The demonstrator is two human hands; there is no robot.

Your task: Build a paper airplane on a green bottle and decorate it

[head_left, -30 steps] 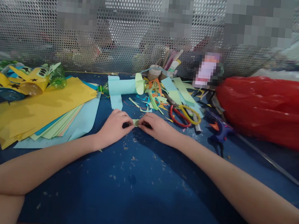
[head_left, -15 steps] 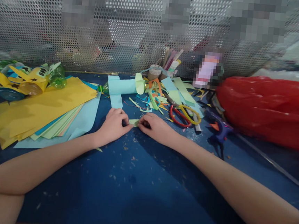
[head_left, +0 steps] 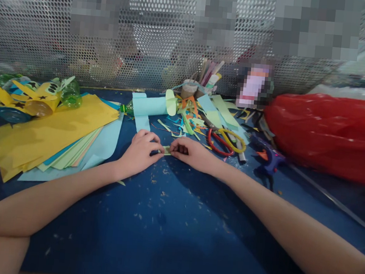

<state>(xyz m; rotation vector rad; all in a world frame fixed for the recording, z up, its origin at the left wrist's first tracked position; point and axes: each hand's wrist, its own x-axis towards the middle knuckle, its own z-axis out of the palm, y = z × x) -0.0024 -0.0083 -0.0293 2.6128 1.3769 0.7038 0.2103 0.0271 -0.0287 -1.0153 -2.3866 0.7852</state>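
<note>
Between my two hands, a small strip of pale green paper (head_left: 167,151) is pinched at both ends, just over the blue table. My left hand (head_left: 142,152) closes thumb and fingers on its left end. The right end is in the fingertips of my right hand (head_left: 189,154), which hide part of it. Right behind my hands lies a green plastic bottle wrapped in light blue paper (head_left: 150,106), with a light blue strip hanging toward me and a rounded pale green piece at its right end.
Coloured sheets (head_left: 58,130) lie at left near decorated bottles (head_left: 39,99). Paper scraps (head_left: 190,120), red-and-yellow-handled scissors (head_left: 223,141) and a purple glue gun (head_left: 272,157) with a glue stick lie right. A red plastic bag (head_left: 326,137) sits far right; a perforated metal screen (head_left: 159,37) stands behind.
My left hand has shifted slightly right along the paper strip, so less of it shows between my hands. Its fingers have lifted and spread a little; the right hand has barely moved.
</note>
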